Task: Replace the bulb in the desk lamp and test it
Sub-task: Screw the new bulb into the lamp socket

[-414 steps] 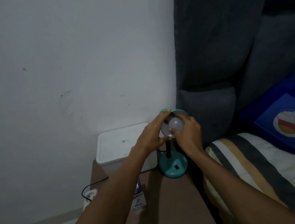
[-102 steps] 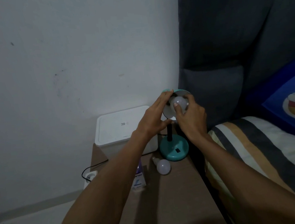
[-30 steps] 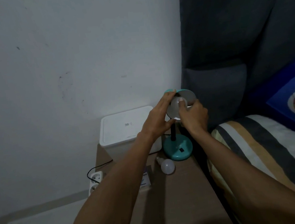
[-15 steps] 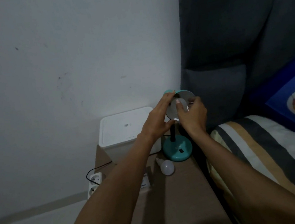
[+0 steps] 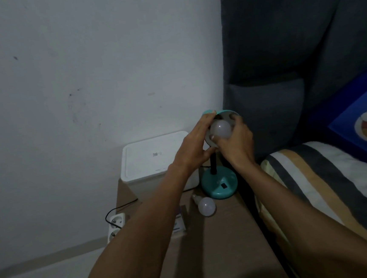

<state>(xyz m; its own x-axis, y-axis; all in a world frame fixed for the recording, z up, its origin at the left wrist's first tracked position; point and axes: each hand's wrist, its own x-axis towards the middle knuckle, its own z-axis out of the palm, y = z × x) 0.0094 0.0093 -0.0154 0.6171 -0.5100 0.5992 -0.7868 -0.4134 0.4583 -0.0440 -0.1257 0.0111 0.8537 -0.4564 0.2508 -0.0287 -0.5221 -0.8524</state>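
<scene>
A teal desk lamp (image 5: 219,185) stands on a brown bedside table (image 5: 220,246), its shade (image 5: 228,114) tilted toward me. My left hand (image 5: 195,145) grips the shade's left rim. My right hand (image 5: 236,143) has its fingers wrapped around a white bulb (image 5: 220,128) sitting in the shade's mouth; the bulb's base is hidden. The lamp is unlit. A second white bulb (image 5: 205,206) lies on its side on the table just in front of the lamp's base.
A white lidded box (image 5: 155,158) stands at the table's back left. A small bulb carton (image 5: 180,224) sits by my left forearm. A black cord runs to a white power strip (image 5: 117,225) on the floor. Bed with striped blanket (image 5: 328,183) lies right.
My right hand has shifted its grip round the bulb in the shade; more of the bulb's dome shows now. Since 13.8 s ago a second bulb has appeared lying on the table.
</scene>
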